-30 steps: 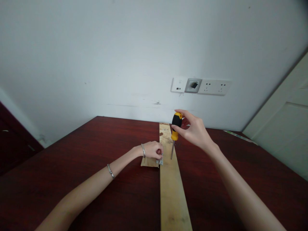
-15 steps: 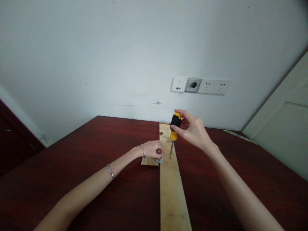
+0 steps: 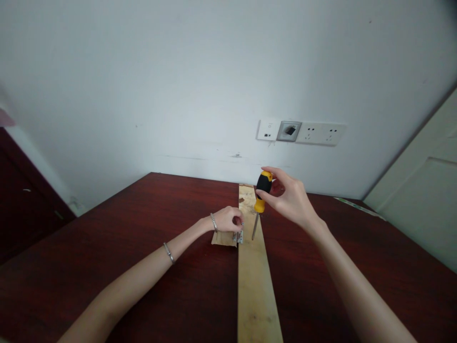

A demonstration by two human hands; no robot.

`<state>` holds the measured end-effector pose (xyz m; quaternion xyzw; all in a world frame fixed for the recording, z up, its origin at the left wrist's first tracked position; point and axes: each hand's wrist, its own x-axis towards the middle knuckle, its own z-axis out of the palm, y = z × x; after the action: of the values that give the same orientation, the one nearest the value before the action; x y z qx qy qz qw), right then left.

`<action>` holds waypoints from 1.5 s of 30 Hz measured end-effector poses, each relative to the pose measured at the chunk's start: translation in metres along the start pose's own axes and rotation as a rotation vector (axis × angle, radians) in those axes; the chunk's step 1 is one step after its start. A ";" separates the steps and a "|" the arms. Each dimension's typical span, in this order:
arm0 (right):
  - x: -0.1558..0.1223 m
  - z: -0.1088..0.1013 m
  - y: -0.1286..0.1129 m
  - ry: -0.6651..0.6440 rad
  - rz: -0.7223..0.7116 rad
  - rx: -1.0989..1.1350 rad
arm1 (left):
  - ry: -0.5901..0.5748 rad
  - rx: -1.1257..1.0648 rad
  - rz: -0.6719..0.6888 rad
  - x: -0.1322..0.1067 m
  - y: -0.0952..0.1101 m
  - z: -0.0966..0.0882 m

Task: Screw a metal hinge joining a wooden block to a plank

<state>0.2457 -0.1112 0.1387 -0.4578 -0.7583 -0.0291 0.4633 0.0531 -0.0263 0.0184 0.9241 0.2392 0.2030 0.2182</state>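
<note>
My right hand grips a screwdriver with a yellow and black handle, fingers and thumb around the grip. Its metal shaft points down, the tip just over the long pale wooden board. My left hand is closed in a pinch over a metal hinge. At its fingertips shows a small dark bit that looks like a screw. The hinge lies across the board's left edge and a short wooden piece. My left hand partly hides both hinge and short piece.
Board and short piece lie on a dark red table, whose far edge meets a white wall. Socket plates are on the wall. A thin pale strip lies at the table's back right, near a white door.
My left fingertips have lifted slightly off the hinge, showing more of it. The screwdriver stays over the board in my right hand. The whole view has shifted a little.
</note>
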 end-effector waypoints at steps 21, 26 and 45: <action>-0.003 0.008 -0.007 -0.036 -0.042 0.004 | 0.603 0.180 -0.560 -0.068 -0.069 -0.079; -0.006 0.010 -0.009 -0.056 -0.065 0.017 | 0.441 0.294 -0.699 -0.109 -0.074 -0.093; -0.007 0.015 -0.011 -0.074 -0.099 -0.021 | 0.133 0.520 -1.049 -0.236 -0.065 -0.117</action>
<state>0.2285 -0.1153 0.1291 -0.4254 -0.7962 -0.0429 0.4280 -0.2154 -0.0646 0.0188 0.6906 0.7196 0.0602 0.0402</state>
